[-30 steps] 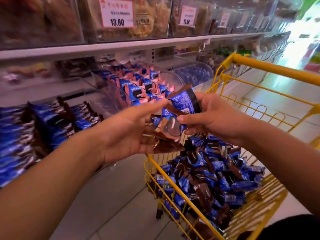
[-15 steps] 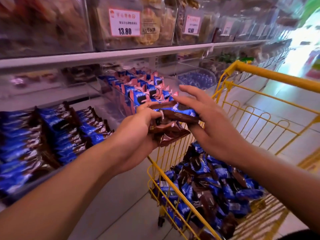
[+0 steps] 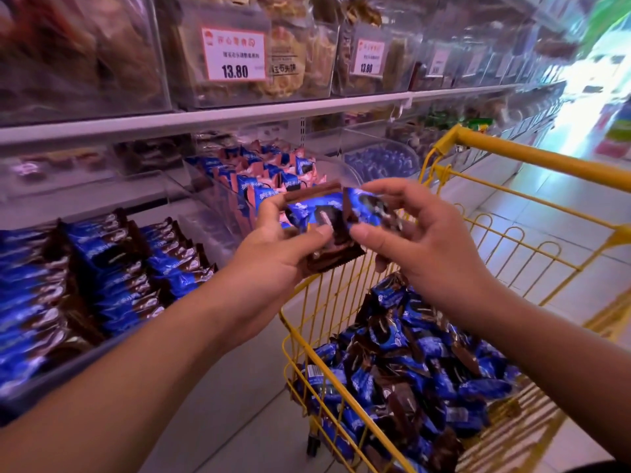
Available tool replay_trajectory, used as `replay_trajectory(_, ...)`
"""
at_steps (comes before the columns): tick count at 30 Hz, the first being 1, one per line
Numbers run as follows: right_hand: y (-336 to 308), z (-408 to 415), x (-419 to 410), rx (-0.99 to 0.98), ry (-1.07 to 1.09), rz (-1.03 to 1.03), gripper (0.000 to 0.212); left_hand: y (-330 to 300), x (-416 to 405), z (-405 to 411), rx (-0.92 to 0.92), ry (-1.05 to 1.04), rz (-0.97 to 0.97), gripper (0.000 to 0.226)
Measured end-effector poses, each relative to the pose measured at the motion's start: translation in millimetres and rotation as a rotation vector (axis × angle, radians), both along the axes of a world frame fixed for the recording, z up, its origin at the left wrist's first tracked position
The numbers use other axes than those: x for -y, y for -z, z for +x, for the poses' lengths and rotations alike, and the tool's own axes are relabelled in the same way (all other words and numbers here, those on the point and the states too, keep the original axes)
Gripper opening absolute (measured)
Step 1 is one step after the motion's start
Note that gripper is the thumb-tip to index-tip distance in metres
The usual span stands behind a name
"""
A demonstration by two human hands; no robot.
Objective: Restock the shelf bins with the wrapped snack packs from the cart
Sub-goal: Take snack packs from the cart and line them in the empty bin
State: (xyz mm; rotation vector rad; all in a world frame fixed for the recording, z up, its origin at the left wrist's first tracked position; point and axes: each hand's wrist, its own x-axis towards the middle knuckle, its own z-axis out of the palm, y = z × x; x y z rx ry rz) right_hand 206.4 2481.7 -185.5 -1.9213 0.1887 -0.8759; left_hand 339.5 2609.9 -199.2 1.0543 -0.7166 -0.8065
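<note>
Since half a second ago, both hands have turned the snack packs face-up. Left hand [image 3: 276,254] grips a small stack [image 3: 324,230]; right hand [image 3: 420,240] pinches one pack [image 3: 372,208]. The blue-pack shelf bin [image 3: 88,288] lies lower left, nearer the left hand, rows running front to back.

Price tags [image 3: 234,53] on upper shelf bins [image 3: 218,87]: 13.80

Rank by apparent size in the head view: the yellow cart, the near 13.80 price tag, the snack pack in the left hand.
1. yellow cart, by far the largest.
2. and 3. The 13.80 price tag and the snack pack in the left hand look similar; no ranking.
</note>
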Motion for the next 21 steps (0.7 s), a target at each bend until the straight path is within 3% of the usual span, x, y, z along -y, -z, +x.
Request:
replay_trajectory(2, -1.5, 1.4, 0.6, 0.045, 0.056, 0.188, 0.042, 2.4, -0.2, -2.2, 0.111, -0.062, 0.053, 0.044)
replay_trajectory(6, -0.5, 8.3, -5.4, 0.108, -0.023, 0.483, 0.009, 6.7, -0.1, -8.7, 0.304, -0.181, 0.093, 0.037)
replay_trajectory(8, 1.2, 12.0, -12.8, 0.120, -0.051, 0.575, 0.025, 7.5, 1.0, -12.7, 0.312, -0.204, 0.076, 0.037)
replay_trajectory(14, 3.4, 13.3, -20.0, 0.058, 0.061, 0.377, 0.020, 9.4, 2.5, -16.5, 0.305, -0.243, 0.071, 0.057)
replay_trajectory(18, 7.6, 10.4, -15.5, 0.003, 0.024, 0.519, 0.019, 5.9, 5.4, -15.2, 0.169, -0.254, 0.110, 0.053)
replay_trajectory(21, 9.1, 10.7, -17.5, -0.097, -0.068, 0.601, 0.030, 2.3, 2.6, -16.9, 0.119, -0.307, 0.160, 0.062)
